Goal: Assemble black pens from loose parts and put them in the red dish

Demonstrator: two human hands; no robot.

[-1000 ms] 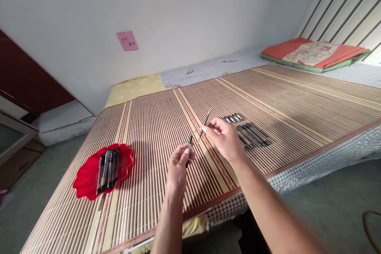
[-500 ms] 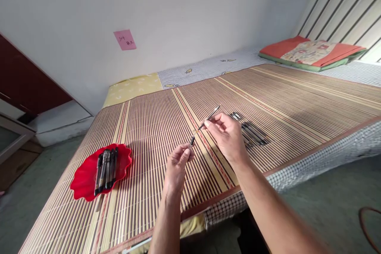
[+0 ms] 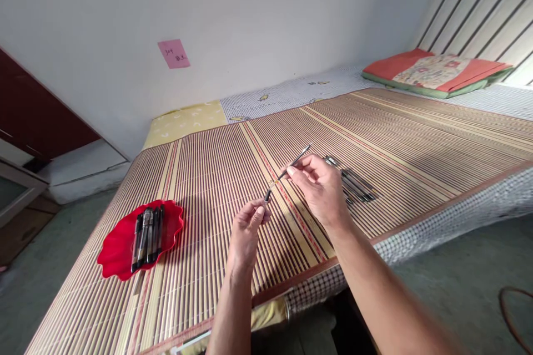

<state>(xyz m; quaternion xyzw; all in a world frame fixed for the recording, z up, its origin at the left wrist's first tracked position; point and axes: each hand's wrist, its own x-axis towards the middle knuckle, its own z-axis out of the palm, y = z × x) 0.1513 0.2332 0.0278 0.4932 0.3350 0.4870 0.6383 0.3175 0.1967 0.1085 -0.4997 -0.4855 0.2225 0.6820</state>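
Between thumb and fingers, my left hand (image 3: 247, 227) pinches a clear pen barrel with a black grip (image 3: 267, 195), which slants up and away to the right. My right hand (image 3: 318, 183) is closed on a thin dark pen refill (image 3: 300, 154); its pale tip points away toward the wall. The refill's near end lines up with the top of the barrel, and whether it is inside I cannot tell. To the right of my right hand lie several dark pen parts (image 3: 358, 186) on the mat, partly hidden by that hand.
A red scalloped dish (image 3: 114, 249) with several black pens (image 3: 147, 236) sits at left on the striped bamboo mat (image 3: 208, 166). Folded red and green bedding (image 3: 437, 72) lies at the back right. A pink note (image 3: 174, 54) is on the wall.
My right hand has shifted slightly right with the refill, whose tip is a little farther from the pen barrel. My left hand keeps nearly the same place.
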